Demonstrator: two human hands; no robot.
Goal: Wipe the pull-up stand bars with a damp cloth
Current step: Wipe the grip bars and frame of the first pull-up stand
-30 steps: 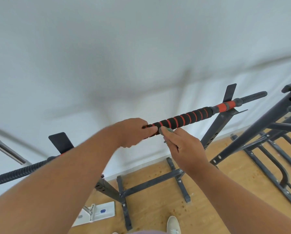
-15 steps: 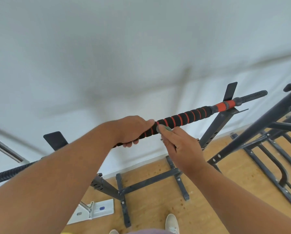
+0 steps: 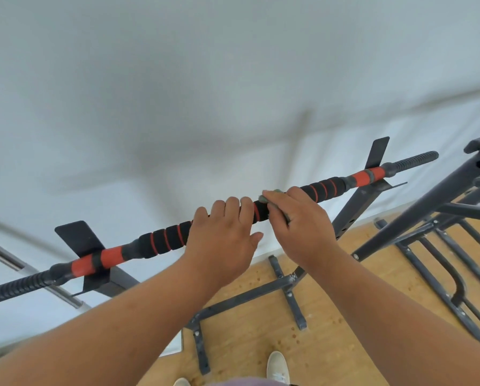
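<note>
Head view looks down on a long horizontal pull-up bar with black foam grips ringed in red (image 3: 166, 239), which runs from lower left to upper right across the frame and rests on the two dark grey steel uprights of the stand (image 3: 355, 207). The left hand (image 3: 222, 235) grips the middle of the bar from above, its fingers curled over the foam and the thumb below. Just beside it to the right, the right hand (image 3: 300, 221) presses a small grey-green damp cloth (image 3: 269, 196) against the bar, with fingers bent round the cloth; only a rim of the cloth shows past the fingertips. The two hands sit nearly touching. Below them lies a light wooden floor (image 3: 330, 344), where the stand's dark base rails (image 3: 247, 296) spread out. A second dark metal frame (image 3: 428, 207) stands at the right edge. Behind everything is a pale grey-white wall (image 3: 177, 93). Two light shoes (image 3: 277, 366) show at the bottom.
</note>
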